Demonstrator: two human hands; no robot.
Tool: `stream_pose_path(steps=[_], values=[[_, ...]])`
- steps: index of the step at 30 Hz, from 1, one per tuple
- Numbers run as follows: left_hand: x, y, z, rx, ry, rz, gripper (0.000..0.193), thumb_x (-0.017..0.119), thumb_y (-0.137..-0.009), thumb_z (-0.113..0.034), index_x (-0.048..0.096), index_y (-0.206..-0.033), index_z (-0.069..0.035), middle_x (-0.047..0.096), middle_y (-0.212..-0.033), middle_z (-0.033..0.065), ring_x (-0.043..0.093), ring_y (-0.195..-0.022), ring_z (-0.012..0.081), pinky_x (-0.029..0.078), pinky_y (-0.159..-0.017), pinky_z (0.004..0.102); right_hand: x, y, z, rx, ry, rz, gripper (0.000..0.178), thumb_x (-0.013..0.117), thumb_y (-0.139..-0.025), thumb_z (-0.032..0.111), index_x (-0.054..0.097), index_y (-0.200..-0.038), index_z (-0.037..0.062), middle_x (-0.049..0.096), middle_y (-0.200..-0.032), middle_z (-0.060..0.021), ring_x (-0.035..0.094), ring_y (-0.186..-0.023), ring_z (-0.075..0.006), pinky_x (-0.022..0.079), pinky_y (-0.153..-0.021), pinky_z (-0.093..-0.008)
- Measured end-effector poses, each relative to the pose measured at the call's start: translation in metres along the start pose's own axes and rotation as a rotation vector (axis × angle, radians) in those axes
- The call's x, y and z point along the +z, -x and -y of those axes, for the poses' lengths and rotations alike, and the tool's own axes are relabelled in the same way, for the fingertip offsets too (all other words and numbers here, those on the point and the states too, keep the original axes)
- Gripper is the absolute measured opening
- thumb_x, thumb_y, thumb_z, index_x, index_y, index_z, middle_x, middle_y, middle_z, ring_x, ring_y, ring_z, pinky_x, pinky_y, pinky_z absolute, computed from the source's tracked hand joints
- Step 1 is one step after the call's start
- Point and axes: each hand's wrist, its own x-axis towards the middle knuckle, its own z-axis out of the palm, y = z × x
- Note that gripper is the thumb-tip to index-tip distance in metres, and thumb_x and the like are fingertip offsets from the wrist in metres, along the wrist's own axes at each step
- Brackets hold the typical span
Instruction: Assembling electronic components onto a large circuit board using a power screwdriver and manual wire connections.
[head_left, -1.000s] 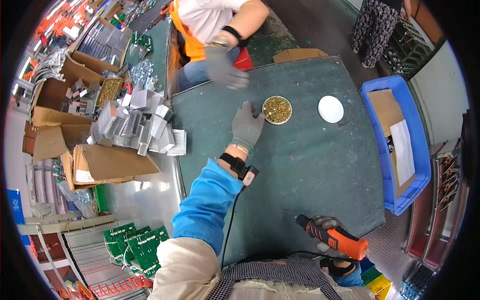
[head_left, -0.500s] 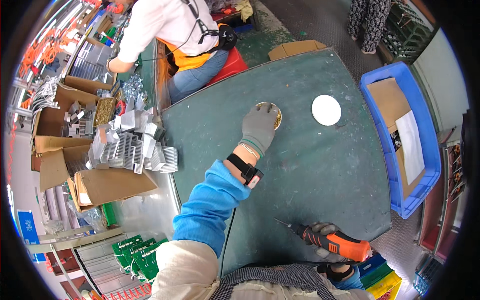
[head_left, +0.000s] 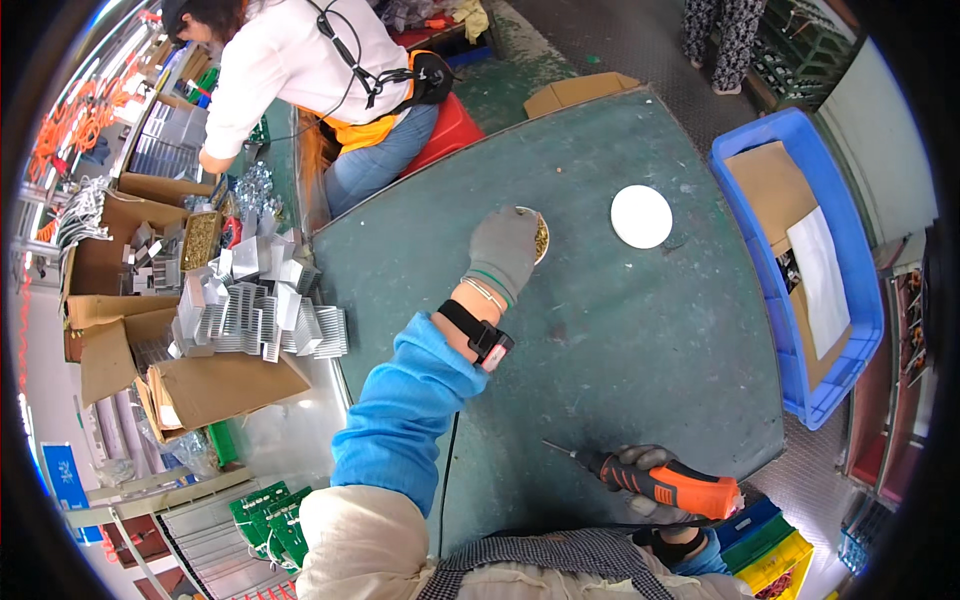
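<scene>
Fingers (head_left: pixel 523 222) of the gloved left hand (head_left: pixel 503 252) curl downward over the left part of a round white tub (head_left: pixel 548 238) of small brass-coloured pieces (head_left: pixel 541 245); their tips are hidden behind the back of the glove, so I cannot tell how far apart they stand or whether they have hold of anything. That tub sits on the green worktop (head_left: pixel 620 340), beneath the left hand and showing just to its right, and being round it offers no long axis to line up with. Of the two, the left hand is plainly the nearer. Well apart, on the near side and to the right, the right hand (head_left: pixel 645 485) has its fingers wrapped round an orange and black power screwdriver (head_left: pixel 697 490). That tool's long axis slants over the near part of the worktop, its thin bit (head_left: pixel 560 448) pointing left and slightly forward, not straight at the tub. A flat white lid (head_left: pixel 641 217) lies to the tub's right, apart from both hands
</scene>
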Motion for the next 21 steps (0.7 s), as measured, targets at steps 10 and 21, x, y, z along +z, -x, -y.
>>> stream_pose_path(steps=[10,21], values=[[0.003,-0.001,0.018,0.018,0.229,-0.062,0.020,0.055,-0.085,-0.016,0.064,-0.101,-0.009,0.064,-0.100,0.0125,0.064,-0.091,0.0314,0.053,-0.075,0.0404,-0.001,0.003,-0.002,0.013,-0.006,-0.001,0.046,0.081,-0.073,0.019,0.055,-0.108,0.0044,0.059,-0.111,-0.0127,0.053,-0.114,-0.0333,0.040,-0.097,-0.0512],[0.034,0.046,0.061,-0.324,2.722,0.249,0.021,0.054,-0.086,-0.007,0.055,-0.105,0.004,0.058,-0.101,0.0164,0.058,-0.083,0.0242,0.053,-0.077,0.0310,0.005,-0.005,0.002,0.034,-0.094,0.040,0.047,0.080,-0.074,0.013,0.055,-0.113,0.0062,0.058,-0.116,-0.0118,0.051,-0.119,-0.0325,0.037,-0.102,-0.0522]])
